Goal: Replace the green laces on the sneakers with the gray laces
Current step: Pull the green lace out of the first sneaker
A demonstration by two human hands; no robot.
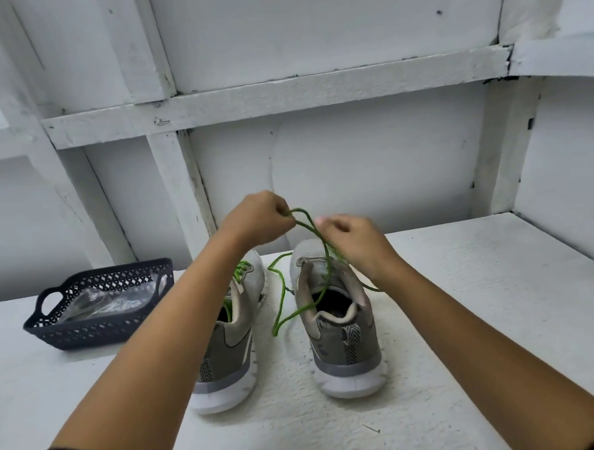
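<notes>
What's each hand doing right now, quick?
Left hand: closed, pinching the green lace.
Right hand: closed on the same green lace, above the right sneaker.

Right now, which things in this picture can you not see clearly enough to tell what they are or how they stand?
- Head view: the contents of the basket. A clear plastic bag shows, but its glare hides what is inside.
- Front of the left sneaker: the left forearm covers most of its lacing.
- Eyelets of the right sneaker: the right hand covers them, so how far the green lace is out is unclear.
</notes>
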